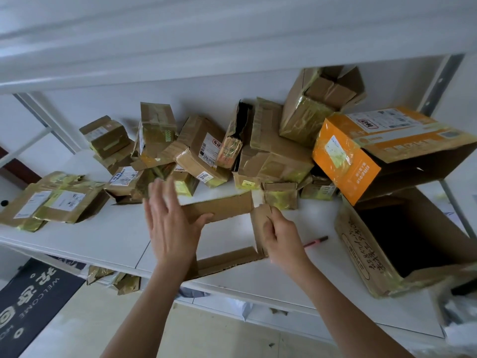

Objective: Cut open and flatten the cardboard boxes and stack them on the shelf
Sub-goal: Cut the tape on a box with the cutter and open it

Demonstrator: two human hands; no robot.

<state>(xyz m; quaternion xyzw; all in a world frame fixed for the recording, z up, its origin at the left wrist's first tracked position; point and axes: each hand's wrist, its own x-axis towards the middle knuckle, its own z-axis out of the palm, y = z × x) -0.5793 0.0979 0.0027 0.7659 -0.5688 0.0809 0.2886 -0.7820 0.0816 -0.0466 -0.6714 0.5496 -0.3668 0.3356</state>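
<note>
- Fingers of the left hand are held straight and spread, thumb against the cardboard box.
- Fingers of the right hand are curled, pinching its right wall.
- An open, bottomless brown frame is formed by the box, near the shelf's front edge.

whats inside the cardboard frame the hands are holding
Inside the cardboard frame only the bare white shelf shows. The left hand covers its left side; the right hand pinches the right wall.
</note>
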